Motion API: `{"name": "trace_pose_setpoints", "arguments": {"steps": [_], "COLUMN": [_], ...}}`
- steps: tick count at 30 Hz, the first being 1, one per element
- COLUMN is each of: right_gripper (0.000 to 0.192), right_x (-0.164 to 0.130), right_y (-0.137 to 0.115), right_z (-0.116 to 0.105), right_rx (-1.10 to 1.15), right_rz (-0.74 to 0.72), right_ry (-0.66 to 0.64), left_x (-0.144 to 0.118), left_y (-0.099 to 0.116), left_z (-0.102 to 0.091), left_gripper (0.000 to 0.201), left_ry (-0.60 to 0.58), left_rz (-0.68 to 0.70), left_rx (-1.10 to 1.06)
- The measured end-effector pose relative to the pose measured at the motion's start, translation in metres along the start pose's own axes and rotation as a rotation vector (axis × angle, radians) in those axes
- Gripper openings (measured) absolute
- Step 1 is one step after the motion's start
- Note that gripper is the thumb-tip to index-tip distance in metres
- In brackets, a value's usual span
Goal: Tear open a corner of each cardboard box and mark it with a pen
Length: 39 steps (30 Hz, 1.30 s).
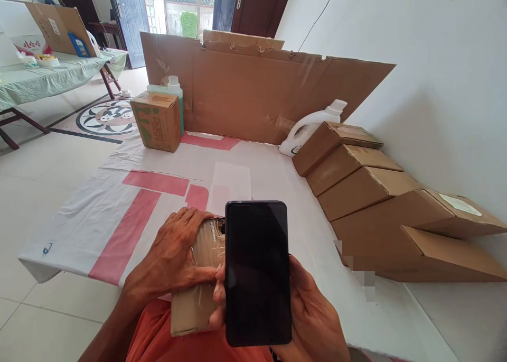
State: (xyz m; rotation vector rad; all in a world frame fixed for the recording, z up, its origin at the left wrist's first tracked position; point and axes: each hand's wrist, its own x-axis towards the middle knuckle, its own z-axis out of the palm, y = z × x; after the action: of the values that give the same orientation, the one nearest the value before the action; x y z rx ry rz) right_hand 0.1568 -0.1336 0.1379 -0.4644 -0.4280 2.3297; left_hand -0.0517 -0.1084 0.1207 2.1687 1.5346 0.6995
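At the far left, a table (47, 82) draped in a pale green cloth is seen, with an open cardboard flap standing on it. Nearer, a white sheet with red bands (130, 203) is spread over the tiled floor. On its far edge a small brown carton with green print (156, 120) is set, with a teal bottle with a white cap (176, 90) just behind it. A long brown cardboard panel (257, 98) is propped upright along the back.

In the foreground, the left hand (174, 256) is laid flat over a small tape-wrapped cardboard parcel (198, 288), fingers spread on its top; the parcel appears to rest on the lap, over orange cloth. Just to its right, a black smartphone with a dark screen (257, 272) is held upright in the closed right hand (312, 314), its left edge overlapping the parcel.

Further right, a white plastic jug (307, 129) is seen lying beside a row of brown cardboard boxes (368, 193) lined up along the white wall.
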Motion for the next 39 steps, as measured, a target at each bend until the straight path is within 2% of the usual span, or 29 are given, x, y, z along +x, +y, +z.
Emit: {"name": "trace_pose_setpoints", "arguments": {"steps": [4,9,16,19,22,28,34,39], "right_gripper": [0.06,0.058,0.056,0.057,0.055,0.05,0.057,0.059], "right_x": [0.0,-0.001,0.001,0.002,0.001,0.001,0.004,0.004], "right_y": [0.001,0.003,0.0,-0.001,0.001,0.004,0.002,0.004], "right_z": [-0.001,-0.005,0.001,-0.002,-0.006,-0.009,-0.006,-0.007], "right_rx": [0.009,-0.023,-0.049,-0.028,-0.054,-0.077,-0.071,-0.068], "right_rz": [0.004,-0.016,0.01,0.01,-0.011,0.0,-0.007,0.0], "right_ry": [0.007,0.022,-0.03,-0.07,-0.039,0.037,-0.047,-0.047], "left_x": [-0.001,-0.001,0.0,-0.001,-0.001,-0.001,-0.001,-0.001], "left_y": [0.001,0.002,0.001,0.001,0.002,0.003,0.001,-0.001], "left_z": [0.0,-0.002,-0.001,-0.001,-0.001,-0.001,0.0,0.001], "left_gripper": [0.059,0.055,0.032,0.028,0.024,0.029,0.033,0.027], "left_ry": [0.006,-0.004,0.001,0.0,0.003,0.0,-0.003,0.015], "left_rz": [0.006,-0.007,0.014,0.016,0.007,0.009,0.016,0.018], "left_rx": [0.0,0.006,0.001,-0.001,0.01,0.025,0.043,0.039]}}
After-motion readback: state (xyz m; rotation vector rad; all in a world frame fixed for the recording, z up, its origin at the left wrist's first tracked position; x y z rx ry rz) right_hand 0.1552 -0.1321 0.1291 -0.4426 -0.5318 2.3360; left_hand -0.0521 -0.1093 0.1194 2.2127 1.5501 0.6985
